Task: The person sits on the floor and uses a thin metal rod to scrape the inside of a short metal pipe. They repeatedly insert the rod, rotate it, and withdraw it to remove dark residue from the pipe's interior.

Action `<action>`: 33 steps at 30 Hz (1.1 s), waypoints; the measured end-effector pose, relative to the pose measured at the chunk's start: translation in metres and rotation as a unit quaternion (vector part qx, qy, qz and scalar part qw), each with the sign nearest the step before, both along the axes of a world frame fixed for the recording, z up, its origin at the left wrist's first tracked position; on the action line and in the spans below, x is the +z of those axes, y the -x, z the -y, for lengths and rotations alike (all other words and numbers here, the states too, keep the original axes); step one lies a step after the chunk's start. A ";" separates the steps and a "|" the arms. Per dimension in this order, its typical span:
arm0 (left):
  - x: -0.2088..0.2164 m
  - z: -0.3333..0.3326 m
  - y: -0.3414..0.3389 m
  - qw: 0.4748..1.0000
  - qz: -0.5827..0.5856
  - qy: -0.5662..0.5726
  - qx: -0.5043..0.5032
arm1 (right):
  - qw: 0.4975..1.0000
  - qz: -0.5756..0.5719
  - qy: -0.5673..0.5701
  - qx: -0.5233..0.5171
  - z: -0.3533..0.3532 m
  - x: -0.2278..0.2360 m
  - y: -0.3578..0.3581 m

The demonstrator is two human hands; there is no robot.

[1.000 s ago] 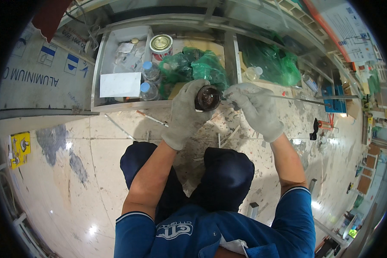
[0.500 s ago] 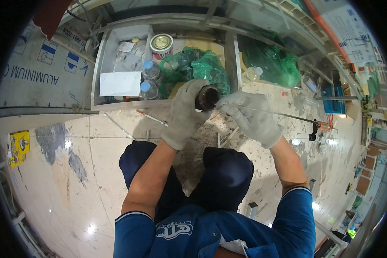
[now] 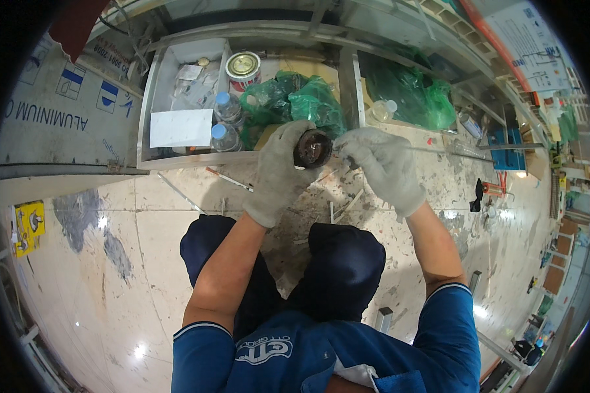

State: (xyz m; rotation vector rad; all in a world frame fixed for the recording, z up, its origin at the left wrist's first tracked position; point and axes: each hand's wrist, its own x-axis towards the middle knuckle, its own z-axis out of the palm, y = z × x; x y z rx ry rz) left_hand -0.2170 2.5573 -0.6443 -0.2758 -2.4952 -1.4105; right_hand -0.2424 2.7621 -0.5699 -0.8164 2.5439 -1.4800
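My left hand [image 3: 276,171], in a grey work glove, is closed around a small dark round pot [image 3: 313,149]. The pot's open mouth is turned toward me, and its inside looks brown and glossy. Just right of the pot, my gloved right hand [image 3: 381,169] pinches a thin rod [image 3: 446,153], whose long end sticks out to the right. What sits at the rod's other end, near the fingertips, is too small to make out. Both hands are held above the floor, in front of an open box [image 3: 242,158].
The box holds a paint tin [image 3: 243,65], two blue-capped plastic bottles [image 3: 225,136], and a green plastic bag [image 3: 316,103]. Right of it lie another green bag [image 3: 439,108] and a clear bottle [image 3: 382,111]. A blue crate [image 3: 507,150] stands farther right. Thin strips [image 3: 180,191] lie on the stained floor.
The pot has tipped so its mouth faces me more. My right hand has drawn slightly away from it, and the rod's outer end has swung away from me.
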 end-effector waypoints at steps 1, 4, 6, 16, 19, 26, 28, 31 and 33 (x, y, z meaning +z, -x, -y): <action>0.000 0.000 0.000 1.000 0.008 -0.011 -0.001 | 0.998 -0.045 -0.022 0.024 0.000 0.001 -0.002; -0.001 -0.003 0.001 0.999 0.011 -0.044 -0.011 | 0.992 -0.093 -0.048 0.067 0.002 0.001 -0.006; -0.002 -0.006 0.001 0.998 0.010 -0.056 -0.028 | 0.998 -0.031 -0.010 0.047 0.006 -0.001 -0.004; -0.001 0.001 -0.001 0.999 0.008 -0.027 -0.016 | 0.988 -0.130 -0.074 0.046 0.008 0.009 -0.001; -0.003 0.000 0.001 1.000 -0.012 -0.006 -0.008 | 0.995 -0.037 -0.080 0.044 0.007 0.011 -0.011; -0.006 -0.003 0.002 1.000 -0.017 -0.019 -0.003 | 0.988 0.139 0.063 -0.005 0.008 0.002 -0.003; -0.006 -0.002 0.002 1.000 -0.009 -0.013 0.004 | 0.997 0.075 0.008 0.003 0.004 0.003 0.002; -0.004 -0.001 0.003 1.000 0.003 -0.008 -0.002 | 0.991 -0.115 -0.067 0.032 0.001 0.005 0.005; -0.004 -0.001 0.002 1.000 0.016 -0.017 -0.014 | 0.987 -0.149 -0.040 0.042 0.001 0.004 0.005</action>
